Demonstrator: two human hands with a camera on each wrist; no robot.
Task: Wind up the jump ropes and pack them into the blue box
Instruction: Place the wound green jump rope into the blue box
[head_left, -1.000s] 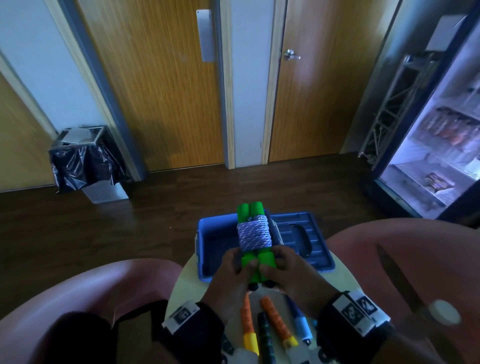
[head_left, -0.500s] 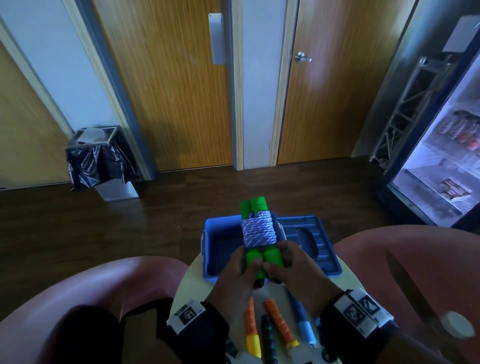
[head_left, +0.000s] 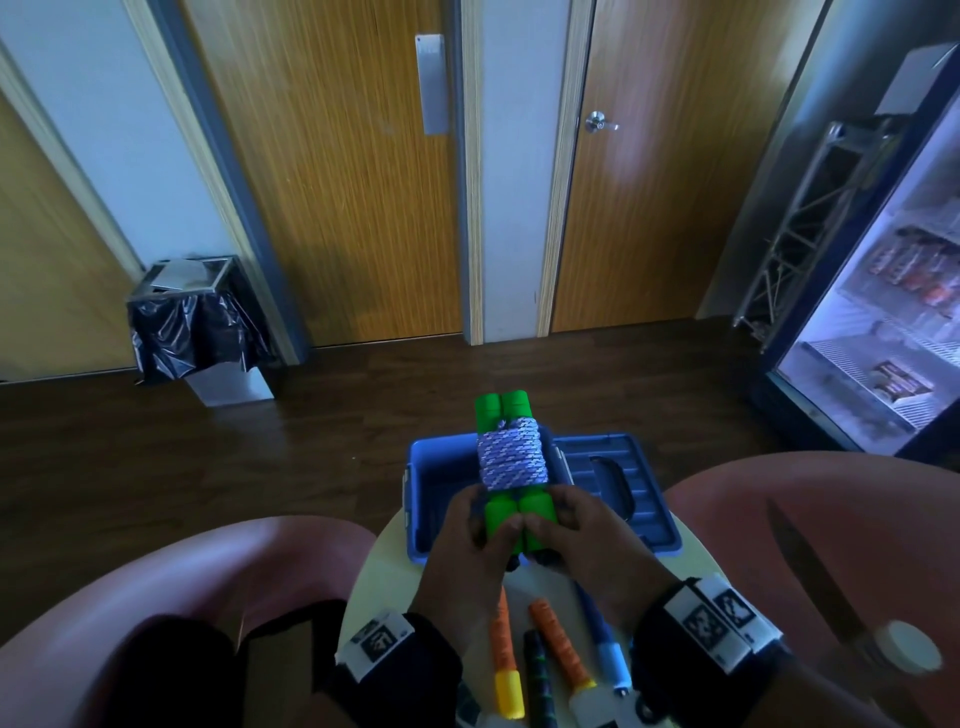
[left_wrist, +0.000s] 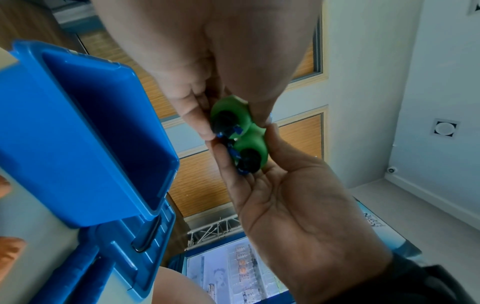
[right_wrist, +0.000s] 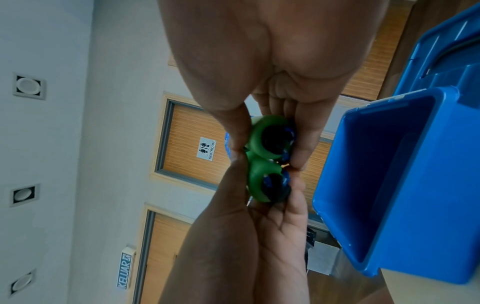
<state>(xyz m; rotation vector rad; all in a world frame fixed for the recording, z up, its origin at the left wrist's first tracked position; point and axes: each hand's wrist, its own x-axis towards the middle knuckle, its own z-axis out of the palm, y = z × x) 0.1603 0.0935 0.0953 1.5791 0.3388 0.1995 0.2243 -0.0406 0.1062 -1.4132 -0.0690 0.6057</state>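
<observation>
A jump rope with two green handles (head_left: 511, 512) is wound up in blue-white cord (head_left: 513, 456). It points away from me, above the open blue box (head_left: 431, 470). My left hand (head_left: 487, 525) grips the near end of the left handle. My right hand (head_left: 555, 519) grips the right handle, its thumb beside the left thumb. In the wrist views the black handle ends (left_wrist: 239, 136) (right_wrist: 269, 160) sit between both hands' fingers. The box (left_wrist: 91, 133) (right_wrist: 389, 185) holds nothing I can see. Orange handles (head_left: 558, 642), a blue handle (head_left: 597, 631) and a dark handle (head_left: 535, 670) lie on the table near my wrists.
The box's lid (head_left: 618, 483) lies open to the right on a small round cream table (head_left: 376, 566). Pink seats stand at left (head_left: 208, 571) and right (head_left: 831, 519). A lined bin (head_left: 197, 322) and a lit fridge (head_left: 883, 338) stand farther off on the dark floor.
Both hands keep the same hold on the wound rope above the box. Only my head view has shifted a little.
</observation>
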